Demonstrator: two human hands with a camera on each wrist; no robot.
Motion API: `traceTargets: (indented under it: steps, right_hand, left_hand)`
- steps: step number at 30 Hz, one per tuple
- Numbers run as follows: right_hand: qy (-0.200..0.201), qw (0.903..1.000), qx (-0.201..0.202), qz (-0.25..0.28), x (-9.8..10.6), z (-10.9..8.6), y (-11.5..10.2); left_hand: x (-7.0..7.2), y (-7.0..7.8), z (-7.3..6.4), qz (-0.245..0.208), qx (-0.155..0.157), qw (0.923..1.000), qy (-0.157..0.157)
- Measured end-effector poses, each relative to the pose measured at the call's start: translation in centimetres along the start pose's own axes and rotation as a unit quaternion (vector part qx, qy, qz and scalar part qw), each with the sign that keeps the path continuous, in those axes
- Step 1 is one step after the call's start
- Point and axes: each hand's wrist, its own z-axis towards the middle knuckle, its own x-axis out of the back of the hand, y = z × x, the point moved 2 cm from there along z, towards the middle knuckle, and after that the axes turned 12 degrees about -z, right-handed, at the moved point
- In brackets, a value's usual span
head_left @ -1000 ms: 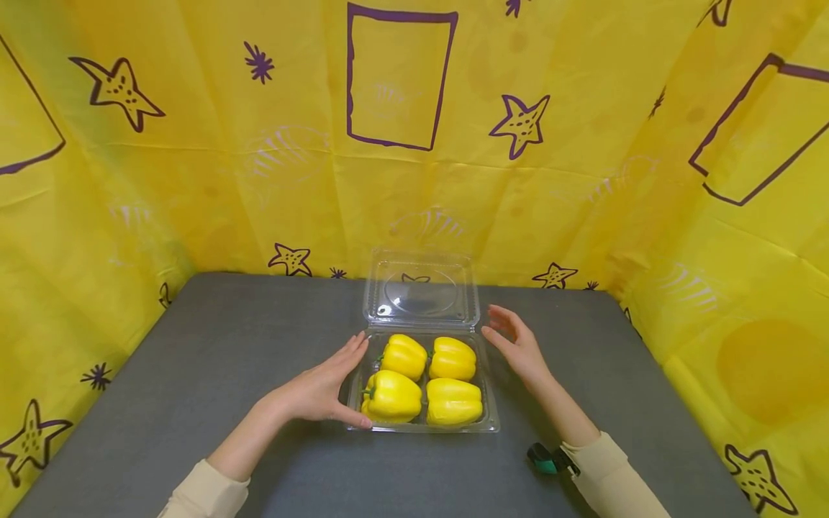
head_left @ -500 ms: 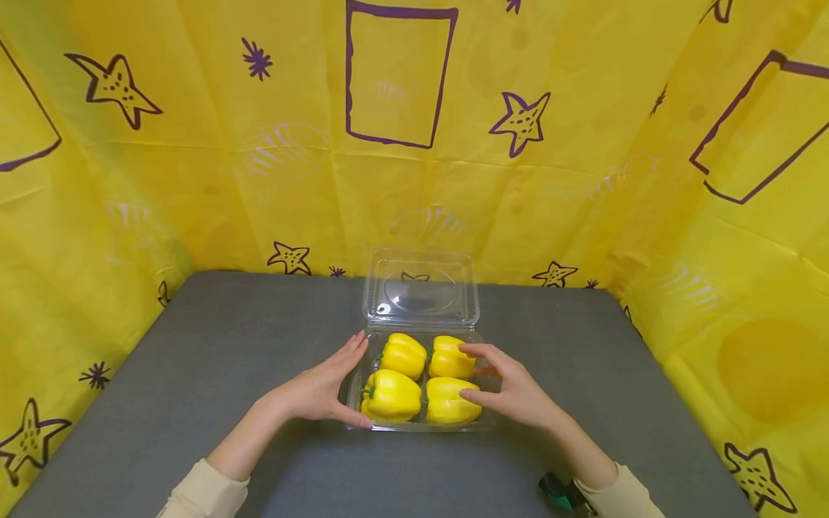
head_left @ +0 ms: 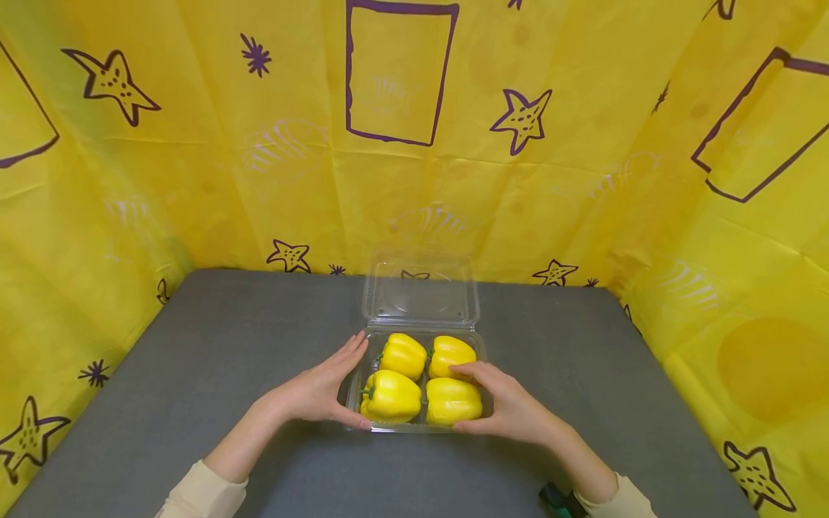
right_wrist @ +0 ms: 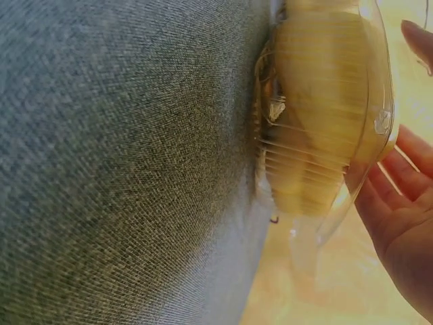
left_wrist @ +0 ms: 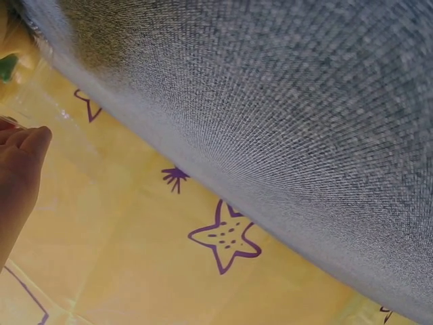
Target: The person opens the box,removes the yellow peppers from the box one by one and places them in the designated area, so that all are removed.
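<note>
Yellow bell peppers (head_left: 391, 396) with green stems lie in two rows inside a clear plastic clamshell container (head_left: 414, 427). In the head view my left hand (head_left: 317, 385) rests along the container's left side, fingers extended, thumb at the near corner and fingertips by the far one. My right hand (head_left: 512, 406) spans the near-right pepper (head_left: 453, 401) from the right, its index finger beyond it and thumb on the near side; firm contact cannot be told. In the right wrist view a gap shows between thumb and fingers, above the clear container wall (right_wrist: 318, 169).
The container's raised clear lid (head_left: 421, 291) leans up toward the back of the grey cloth-covered table (head_left: 259, 316). Yellow fabric (head_left: 285, 180) with purple starfish drawings hangs behind and at both sides. A dark-and-green device (head_left: 560, 500) shows at the right sleeve.
My right hand has moved from beside the container's far-right corner leftward and nearer, over to the near-right pepper. My left hand and the peppers have stayed in place.
</note>
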Motion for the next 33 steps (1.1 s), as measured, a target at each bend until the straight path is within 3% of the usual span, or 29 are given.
traceTargets:
  steps: [18,33]
  right_hand:
    - [-0.033,0.9994,-0.007,-0.007,-0.19,-0.05,0.46]
    - [-0.021,0.9994,0.028,-0.009,-0.01,0.0,0.44]
  left_hand:
    - [-0.12,-0.13,-0.11,-0.001,0.001,1.0,0.0]
    - [-0.22,0.03,-0.27,-0.005,-0.001,1.0,0.0]
